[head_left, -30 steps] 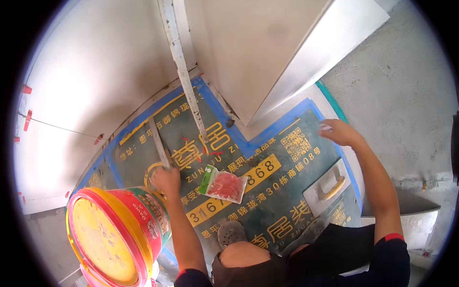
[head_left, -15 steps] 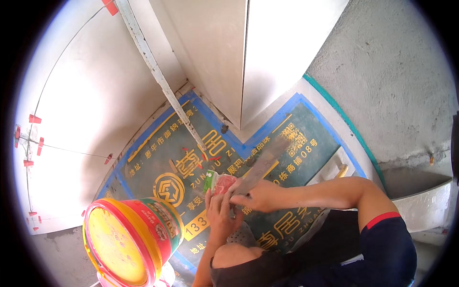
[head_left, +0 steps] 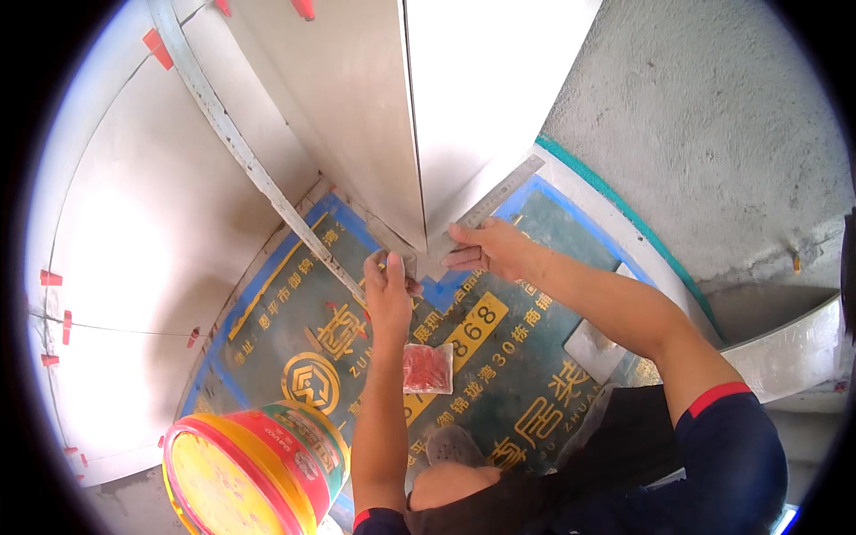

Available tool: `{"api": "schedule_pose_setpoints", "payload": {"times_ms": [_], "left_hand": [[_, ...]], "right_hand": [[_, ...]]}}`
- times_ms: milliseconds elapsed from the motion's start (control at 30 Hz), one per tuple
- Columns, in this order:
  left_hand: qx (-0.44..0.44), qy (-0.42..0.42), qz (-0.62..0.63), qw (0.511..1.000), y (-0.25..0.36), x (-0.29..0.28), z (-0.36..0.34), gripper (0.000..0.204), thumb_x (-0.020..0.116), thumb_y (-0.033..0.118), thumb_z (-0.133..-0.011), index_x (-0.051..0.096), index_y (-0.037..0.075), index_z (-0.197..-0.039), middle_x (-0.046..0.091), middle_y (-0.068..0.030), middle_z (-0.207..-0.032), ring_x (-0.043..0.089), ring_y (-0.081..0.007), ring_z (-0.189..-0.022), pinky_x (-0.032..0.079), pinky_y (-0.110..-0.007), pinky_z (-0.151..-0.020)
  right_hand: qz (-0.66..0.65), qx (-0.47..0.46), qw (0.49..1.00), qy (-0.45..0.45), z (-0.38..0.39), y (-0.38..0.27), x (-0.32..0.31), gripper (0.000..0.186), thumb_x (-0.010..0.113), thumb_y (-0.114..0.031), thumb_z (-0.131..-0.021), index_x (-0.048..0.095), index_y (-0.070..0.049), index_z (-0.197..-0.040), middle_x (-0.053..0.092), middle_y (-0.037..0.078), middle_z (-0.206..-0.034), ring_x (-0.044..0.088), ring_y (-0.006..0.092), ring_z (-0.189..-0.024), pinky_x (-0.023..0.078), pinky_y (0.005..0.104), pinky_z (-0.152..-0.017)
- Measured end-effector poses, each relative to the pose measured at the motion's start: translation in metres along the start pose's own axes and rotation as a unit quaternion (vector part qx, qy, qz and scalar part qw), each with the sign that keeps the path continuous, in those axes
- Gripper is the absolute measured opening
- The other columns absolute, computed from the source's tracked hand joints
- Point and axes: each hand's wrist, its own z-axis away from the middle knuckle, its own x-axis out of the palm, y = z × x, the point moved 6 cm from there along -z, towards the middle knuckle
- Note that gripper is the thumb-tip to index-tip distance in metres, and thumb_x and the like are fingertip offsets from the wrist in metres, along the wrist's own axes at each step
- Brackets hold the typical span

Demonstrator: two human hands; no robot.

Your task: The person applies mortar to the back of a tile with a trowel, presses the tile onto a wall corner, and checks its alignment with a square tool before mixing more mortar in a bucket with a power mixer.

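While hands [head_left: 446,267] apparently pinch corner trim [head_left: 486,209].

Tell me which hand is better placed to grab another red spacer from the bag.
Left. The left hand sits straight above the bag of red spacers on the mat, while the right hand grips the metal straightedge against the tile.

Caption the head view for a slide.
Both hands, left hand and right hand, meet at the bottom corner of upright grey tiles, above a small bag of red pieces.

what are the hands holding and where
The right hand grips a long metal ruler at its lower end, by the tile corner. The left hand pinches something small there; I cannot tell what.
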Motion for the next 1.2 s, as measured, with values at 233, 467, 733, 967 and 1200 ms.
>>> {"api": "schedule_pose_setpoints", "payload": {"times_ms": [233,467,733,967,1200], "left_hand": [[-0.019,-0.097,0.082,0.992,-0.007,0.030,-0.043,0.027,0.052,0.023,-0.093,0.040,0.000,-0.101,0.050,-0.0043,-0.062,0.048,-0.0120,-0.050,0.037,-0.025,-0.047],[0.005,-0.047,0.065,0.997,-0.011,0.032,-0.047,0.027,0.053,0.024,-0.093,0.039,0.003,-0.103,0.052,-0.0037,-0.067,0.049,-0.0112,-0.052,0.037,-0.024,-0.048],[0.000,-0.033,0.049,0.998,-0.007,0.035,-0.046,0.024,0.050,0.025,-0.094,0.042,0.004,-0.102,0.052,-0.0027,-0.070,0.049,-0.0100,-0.053,0.038,-0.023,-0.050],[0.019,-0.023,0.039,0.999,-0.008,0.033,-0.045,0.025,0.049,0.026,-0.095,0.043,0.003,-0.104,0.053,-0.0032,-0.072,0.048,-0.0094,-0.054,0.039,-0.023,-0.050],[0.023,-0.036,0.038,0.998,-0.010,0.036,-0.046,0.025,0.049,0.025,-0.095,0.042,0.003,-0.104,0.052,-0.0030,-0.072,0.047,-0.0095,-0.054,0.038,-0.023,-0.049]], "right_hand": [[-0.026,0.017,0.998,0.053,-0.035,-0.009,-0.035,0.042,0.060,-0.031,-0.088,0.053,0.003,-0.112,0.062,0.014,-0.100,0.065,0.0239,-0.088,0.055,0.0365,-0.080],[-0.047,0.012,0.998,0.032,-0.041,-0.009,-0.037,0.043,0.062,-0.028,-0.087,0.053,0.005,-0.113,0.061,0.015,-0.104,0.065,0.0251,-0.088,0.055,0.0364,-0.080],[-0.055,0.026,0.998,0.006,-0.041,-0.013,-0.037,0.040,0.063,-0.023,-0.087,0.052,0.004,-0.114,0.060,0.014,-0.107,0.065,0.0256,-0.089,0.055,0.0353,-0.080],[-0.061,0.036,0.997,0.020,-0.041,-0.013,-0.037,0.043,0.065,-0.022,-0.085,0.050,0.008,-0.112,0.060,0.015,-0.102,0.065,0.0254,-0.087,0.055,0.0342,-0.080],[-0.069,0.043,0.997,0.014,-0.037,-0.016,-0.036,0.038,0.064,-0.019,-0.085,0.051,0.006,-0.111,0.061,0.014,-0.102,0.065,0.0267,-0.089,0.055,0.0346,-0.080]]}}
